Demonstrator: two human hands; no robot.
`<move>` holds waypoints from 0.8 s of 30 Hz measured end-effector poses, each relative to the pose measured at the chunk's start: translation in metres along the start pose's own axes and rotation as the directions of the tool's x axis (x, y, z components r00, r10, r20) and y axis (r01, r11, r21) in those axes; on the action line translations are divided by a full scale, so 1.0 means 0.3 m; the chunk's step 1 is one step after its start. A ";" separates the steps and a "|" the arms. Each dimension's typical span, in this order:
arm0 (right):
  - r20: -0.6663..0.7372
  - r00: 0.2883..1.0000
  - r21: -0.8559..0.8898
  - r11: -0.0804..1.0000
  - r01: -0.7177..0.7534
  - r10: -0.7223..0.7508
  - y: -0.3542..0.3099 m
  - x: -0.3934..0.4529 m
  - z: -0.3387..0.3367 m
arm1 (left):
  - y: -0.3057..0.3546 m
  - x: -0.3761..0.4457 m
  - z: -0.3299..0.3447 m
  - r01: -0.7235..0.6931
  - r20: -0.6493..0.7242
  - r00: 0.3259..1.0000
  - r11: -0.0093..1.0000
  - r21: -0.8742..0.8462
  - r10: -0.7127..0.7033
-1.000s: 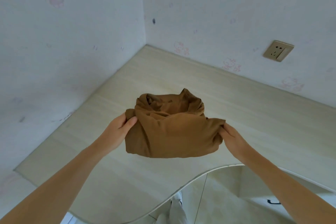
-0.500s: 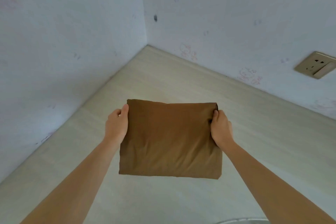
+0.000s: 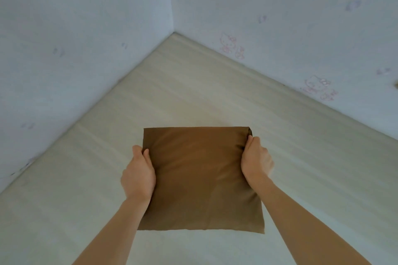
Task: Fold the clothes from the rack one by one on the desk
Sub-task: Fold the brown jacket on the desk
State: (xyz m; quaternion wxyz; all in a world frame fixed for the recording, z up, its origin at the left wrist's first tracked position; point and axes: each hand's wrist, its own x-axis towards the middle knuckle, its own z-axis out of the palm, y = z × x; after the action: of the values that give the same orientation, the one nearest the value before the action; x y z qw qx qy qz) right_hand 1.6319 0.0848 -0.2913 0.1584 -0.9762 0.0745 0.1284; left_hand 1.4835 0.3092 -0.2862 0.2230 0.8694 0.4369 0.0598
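A brown garment (image 3: 200, 178), folded into a flat, nearly square packet, lies over the pale wooden desk (image 3: 193, 92) in the middle of the head view. My left hand (image 3: 139, 175) grips its left edge, thumb on top and fingers under the cloth. My right hand (image 3: 255, 159) pinches the right edge close to the far corner, where the fabric bunches slightly. The rack and other clothes are out of view.
The desk runs into a corner formed by two white walls (image 3: 86, 28) with faint pink cartoon prints (image 3: 231, 46). A sliver of a wall socket (image 3: 395, 84) shows at the right edge. Bare desk surface surrounds the garment on all sides.
One second ago the garment was a loose bundle held up between my hands. It is now a flat folded square, and my hands have slid along its side edges.
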 end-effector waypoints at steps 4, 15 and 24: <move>-0.004 1.000 -0.013 1.000 -0.018 0.018 -0.005 0.004 0.004 | -0.007 0.008 0.013 0.006 -0.016 1.000 0.999 0.039 -0.005; 0.172 0.973 0.172 0.968 -0.184 0.154 0.062 -0.132 -0.037 | -0.024 -0.003 -0.046 0.322 0.171 0.935 0.946 -0.036 -0.312; 0.177 0.966 0.164 0.962 -0.219 0.190 0.050 -0.183 0.004 | -0.052 -0.023 -0.017 0.332 0.279 0.908 0.943 -0.020 -0.313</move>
State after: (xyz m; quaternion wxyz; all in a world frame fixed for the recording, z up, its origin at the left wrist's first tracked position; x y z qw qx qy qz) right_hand 1.5763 0.0769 -0.2815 0.2382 -0.9311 0.1739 0.2144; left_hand 1.4664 0.3135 -0.2879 0.3165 0.7772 0.5374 -0.0835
